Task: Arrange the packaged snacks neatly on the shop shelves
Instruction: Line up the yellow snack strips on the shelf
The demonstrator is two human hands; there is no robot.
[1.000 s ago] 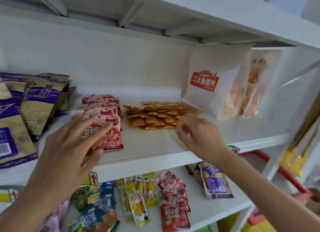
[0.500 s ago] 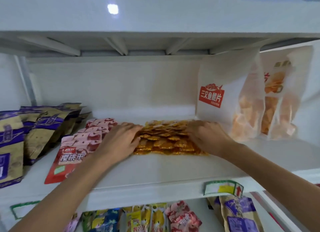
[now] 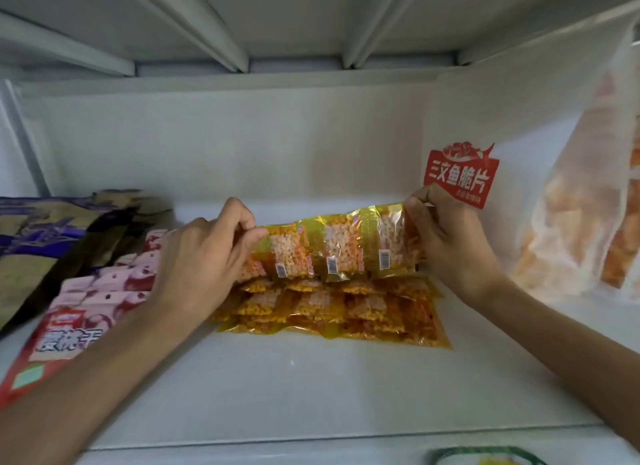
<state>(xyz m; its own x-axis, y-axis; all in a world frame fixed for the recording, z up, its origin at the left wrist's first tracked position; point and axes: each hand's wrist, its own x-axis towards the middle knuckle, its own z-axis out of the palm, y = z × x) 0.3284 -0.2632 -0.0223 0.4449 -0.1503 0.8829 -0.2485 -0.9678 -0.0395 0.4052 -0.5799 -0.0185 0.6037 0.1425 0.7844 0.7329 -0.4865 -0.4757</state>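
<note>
White shop shelf, low underside above. Mid-frame: left hand and right hand pinch ends of yellow snack strip, raised over flat yellow packets. Risk: thin end-pinch slips, strip sags, scatters packets; right elbow nudges white bag, centre right.

a: view count? position?
b: one, head-worn; faces forward into a white shelf bay, level with it, close.
a: what bounds the frame?
b: ribbed underside of the upper shelf on top, back wall centre, shelf front edge at bottom. no second view shares the scene.
</note>
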